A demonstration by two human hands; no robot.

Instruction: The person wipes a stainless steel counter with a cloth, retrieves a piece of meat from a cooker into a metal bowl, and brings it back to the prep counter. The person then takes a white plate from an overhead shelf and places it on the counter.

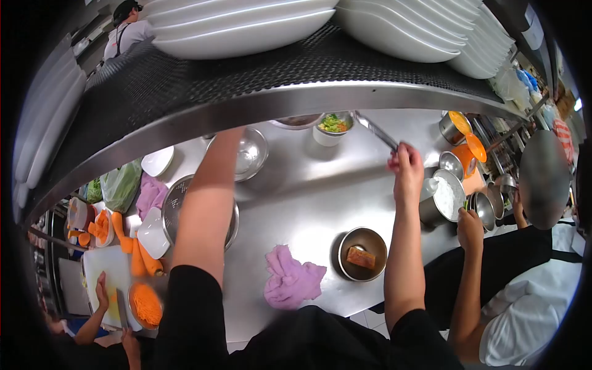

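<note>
While the right hand [406,161] is grasping a long, narrow silver metal utensil [377,132], the far end of this utensil is near the round metal bowl of chopped green and orange vegetables [333,124]. The left hand is hidden behind the dark-topped metal shelf [246,92], so I cannot tell its state; the brown rectangular food piece [361,258] sits in a deep metal bowl [346,271], beside the right forearm [405,259].

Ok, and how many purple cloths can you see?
2. One purple cloth is crumpled on the steel counter, left of the bowl with the brown piece; another lies beside the green bag. The shelf may hide more.
</note>
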